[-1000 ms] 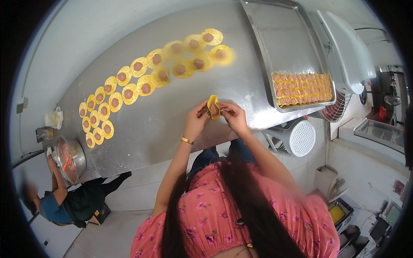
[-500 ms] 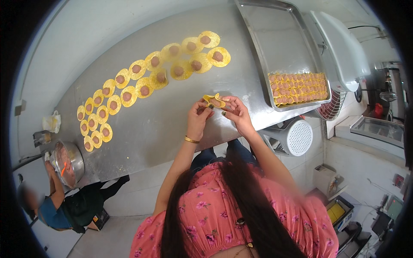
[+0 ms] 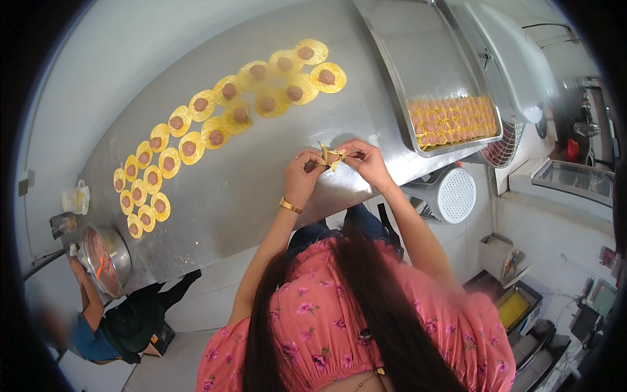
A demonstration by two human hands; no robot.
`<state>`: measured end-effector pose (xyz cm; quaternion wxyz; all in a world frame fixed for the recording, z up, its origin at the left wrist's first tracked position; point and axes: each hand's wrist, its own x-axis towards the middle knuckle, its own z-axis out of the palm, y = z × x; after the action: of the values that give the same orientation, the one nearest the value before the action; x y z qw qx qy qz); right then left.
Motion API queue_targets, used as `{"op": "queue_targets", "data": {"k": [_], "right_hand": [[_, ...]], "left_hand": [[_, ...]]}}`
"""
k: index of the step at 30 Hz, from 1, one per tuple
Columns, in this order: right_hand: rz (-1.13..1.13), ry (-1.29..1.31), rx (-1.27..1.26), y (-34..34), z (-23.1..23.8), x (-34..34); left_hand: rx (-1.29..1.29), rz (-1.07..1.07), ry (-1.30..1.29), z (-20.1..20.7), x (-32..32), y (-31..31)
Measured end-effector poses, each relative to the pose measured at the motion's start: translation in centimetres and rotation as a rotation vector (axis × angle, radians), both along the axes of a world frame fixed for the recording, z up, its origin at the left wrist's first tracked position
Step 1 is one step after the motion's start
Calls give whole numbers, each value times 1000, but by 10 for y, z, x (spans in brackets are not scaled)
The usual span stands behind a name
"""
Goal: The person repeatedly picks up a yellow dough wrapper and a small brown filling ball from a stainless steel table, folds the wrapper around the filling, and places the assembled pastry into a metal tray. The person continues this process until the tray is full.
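Note:
Above the near edge of the steel table, both hands pinch one yellow dumpling wrapper (image 3: pixel 332 157) with pink meat filling in its middle. My left hand (image 3: pixel 304 175) grips its left side, and my right hand (image 3: pixel 364 163) its right side. The wrapper's edges are gathered into several points around the filling. Farther left, several flat round wrappers (image 3: pixel 191 148), each with a ball of filling, lie in rows. To the right, a metal tray (image 3: pixel 418 59) holds tight rows of shaped dumplings (image 3: pixel 450 123) in its near part.
At the table's left end stands a steel bowl (image 3: pixel 124 251) of pink filling with an orange-handled utensil. A co-worker's arm (image 3: pixel 91 294) reaches beside it. A white plastic stool (image 3: pixel 455 195) is below the table's near edge at right. A pale machine (image 3: pixel 506 65) stands beyond the tray.
The wrapper has gone from a loosely folded round to a pointed, gathered shape around the filling. Both hands have turned slightly and moved a little. The view has shifted somewhat.

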<state>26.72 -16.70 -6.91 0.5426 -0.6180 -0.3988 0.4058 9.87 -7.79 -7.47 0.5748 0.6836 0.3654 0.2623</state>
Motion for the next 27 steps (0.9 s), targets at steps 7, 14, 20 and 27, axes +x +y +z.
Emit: {"op": "queue_targets", "data": {"k": [7,14,20,27], "right_hand": [[-2,-317,8,-4,4,-9],[129,-380,29,6,8,-2],[125,-401,-26,2,12,-4],[130,-406,-3,-8,15,-7]], "left_hand": [[118,-115,67,-4,1,-1],[19,-101,96,7,-1,3],[150,-210,242,8,-3,4],[153,-177,108,3,-5,-2]]}}
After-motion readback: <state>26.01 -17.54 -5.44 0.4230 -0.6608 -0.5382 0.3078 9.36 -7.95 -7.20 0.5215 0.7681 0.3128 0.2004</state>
